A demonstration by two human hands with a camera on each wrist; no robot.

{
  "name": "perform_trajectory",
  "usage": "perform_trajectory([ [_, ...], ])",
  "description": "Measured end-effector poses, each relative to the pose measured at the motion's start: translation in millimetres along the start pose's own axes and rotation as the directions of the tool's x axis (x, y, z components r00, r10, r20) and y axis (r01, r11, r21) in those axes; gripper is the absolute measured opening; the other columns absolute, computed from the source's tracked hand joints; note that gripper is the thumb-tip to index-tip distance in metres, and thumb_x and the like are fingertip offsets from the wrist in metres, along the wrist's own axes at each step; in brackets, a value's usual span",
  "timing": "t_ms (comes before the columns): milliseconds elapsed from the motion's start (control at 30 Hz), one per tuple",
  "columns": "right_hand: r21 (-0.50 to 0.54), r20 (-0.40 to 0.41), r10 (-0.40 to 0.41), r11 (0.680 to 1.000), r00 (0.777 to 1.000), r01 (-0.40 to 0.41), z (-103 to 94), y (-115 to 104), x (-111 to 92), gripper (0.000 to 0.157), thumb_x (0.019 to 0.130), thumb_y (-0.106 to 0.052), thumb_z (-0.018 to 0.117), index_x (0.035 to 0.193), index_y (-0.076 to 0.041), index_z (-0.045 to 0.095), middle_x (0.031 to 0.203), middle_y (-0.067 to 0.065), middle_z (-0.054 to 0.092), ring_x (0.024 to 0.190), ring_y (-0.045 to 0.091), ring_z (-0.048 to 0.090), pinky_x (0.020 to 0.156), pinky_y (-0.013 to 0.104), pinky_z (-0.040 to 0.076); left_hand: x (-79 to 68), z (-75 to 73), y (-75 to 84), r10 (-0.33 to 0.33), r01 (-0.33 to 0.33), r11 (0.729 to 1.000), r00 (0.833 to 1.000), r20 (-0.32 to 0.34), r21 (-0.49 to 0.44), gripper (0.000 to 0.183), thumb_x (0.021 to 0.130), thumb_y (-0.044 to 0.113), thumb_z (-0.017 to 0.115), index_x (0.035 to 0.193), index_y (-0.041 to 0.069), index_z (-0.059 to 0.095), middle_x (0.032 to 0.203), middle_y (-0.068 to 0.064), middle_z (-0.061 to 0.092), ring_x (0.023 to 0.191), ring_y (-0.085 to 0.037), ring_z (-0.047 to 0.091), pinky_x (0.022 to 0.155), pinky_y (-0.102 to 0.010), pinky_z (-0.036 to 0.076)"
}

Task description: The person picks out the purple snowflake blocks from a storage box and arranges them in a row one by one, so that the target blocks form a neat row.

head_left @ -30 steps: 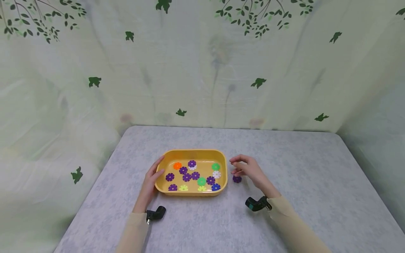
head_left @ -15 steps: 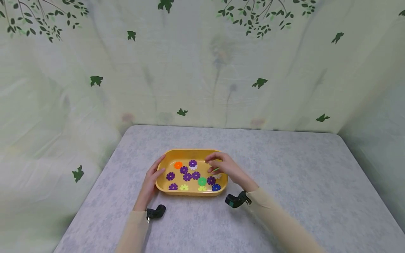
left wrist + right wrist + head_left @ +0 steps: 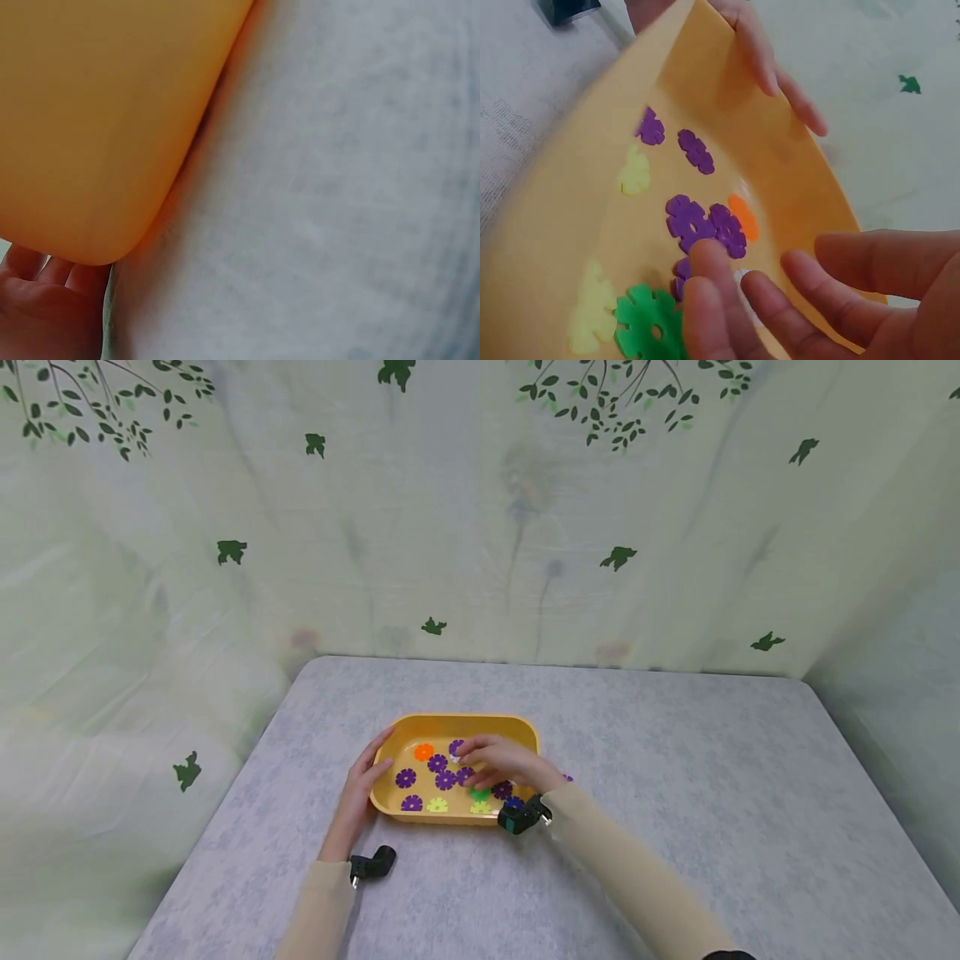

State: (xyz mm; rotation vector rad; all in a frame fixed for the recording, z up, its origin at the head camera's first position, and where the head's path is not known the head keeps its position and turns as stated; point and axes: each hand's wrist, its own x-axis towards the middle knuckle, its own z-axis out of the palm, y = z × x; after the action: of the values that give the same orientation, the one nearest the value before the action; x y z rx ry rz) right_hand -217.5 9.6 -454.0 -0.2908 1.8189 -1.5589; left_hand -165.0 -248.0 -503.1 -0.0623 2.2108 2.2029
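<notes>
A yellow plastic tray holds several flower-shaped plastic discs: purple, orange, yellow, green, white and blue. My left hand grips the tray's left end, thumb over the rim and fingers along the outer wall. In the left wrist view, those fingers lie against the tray's outside. My right hand hovers over the tray's middle, palm inward, its fingers spread and slightly bent with nothing between them. Its fingertips overlap a purple disc and hide some discs on the right.
A purple disc lies on the table just right of the tray, mostly hidden by the right sleeve. The grey mottled table ends at a leaf-patterned curtain behind. Dark wrist cameras sit on both wrists.
My right hand has moved left from beside the tray, over its right rim, to above its middle. My left hand keeps its grip on the tray's left end.
</notes>
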Motion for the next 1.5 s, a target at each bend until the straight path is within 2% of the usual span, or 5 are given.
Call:
perform_trajectory([
  [567,-0.114,0.002,0.128,0.985,0.992,-0.126,4.9,-1,11,0.020,0.095,-0.003,0.050,0.110,0.004,0.062,0.099,0.015,0.062,0.082,0.030,0.068,0.075,0.037,0.057,-0.2,0.0,-0.4,0.017,-0.017,1.000,1.000,-0.003,0.001,0.047,0.101,0.020,0.046,0.148,0.020,0.038,0.154,0.004,0.028,0.142,-0.014,0.017,0.116,-0.040,0.013],
  [733,-0.118,0.114,0.129,0.986,0.985,-0.116,7.2,-5,12,0.025,0.096,-0.003,0.050,0.117,0.003,0.061,0.107,0.014,0.063,0.084,0.034,0.068,0.077,0.039,0.056,-0.3,0.2,-0.3,0.010,-0.010,1.000,1.000,-0.013,-0.003,0.047,0.101,0.019,0.046,0.148,0.019,0.038,0.154,0.004,0.028,0.142,-0.014,0.018,0.115,-0.039,0.014],
  [933,-0.182,0.252,0.179,0.974,0.951,-0.135,12.5,-8,14,0.025,0.096,-0.004,0.052,0.118,0.000,0.063,0.108,0.013,0.064,0.080,0.032,0.068,0.079,0.042,0.055,0.1,0.6,-0.7,-0.001,0.001,1.000,1.000,-0.013,0.001,0.047,0.101,0.019,0.046,0.148,0.020,0.038,0.154,0.004,0.028,0.142,-0.014,0.018,0.115,-0.040,0.015],
  [1300,-0.268,0.238,0.220,0.951,0.946,-0.154,21.2,-12,15,0.022,0.097,-0.002,0.050,0.110,0.003,0.066,0.096,0.015,0.068,0.071,0.022,0.062,0.080,0.040,0.055,0.1,1.5,0.3,-0.015,0.015,1.000,1.000,-0.012,-0.016,0.048,0.102,0.020,0.045,0.149,0.020,0.037,0.155,0.004,0.026,0.142,-0.015,0.017,0.115,-0.040,0.015],
  [1500,-0.303,0.223,0.183,0.947,0.958,-0.110,23.0,-8,17,0.016,0.095,0.003,0.050,0.099,0.005,0.065,0.085,0.013,0.066,0.066,0.020,0.061,0.067,0.033,0.057,-0.5,1.5,-0.3,-0.004,0.004,1.000,1.000,-0.017,-0.016,0.047,0.102,0.020,0.045,0.148,0.019,0.038,0.154,0.004,0.027,0.142,-0.014,0.018,0.115,-0.039,0.014],
])
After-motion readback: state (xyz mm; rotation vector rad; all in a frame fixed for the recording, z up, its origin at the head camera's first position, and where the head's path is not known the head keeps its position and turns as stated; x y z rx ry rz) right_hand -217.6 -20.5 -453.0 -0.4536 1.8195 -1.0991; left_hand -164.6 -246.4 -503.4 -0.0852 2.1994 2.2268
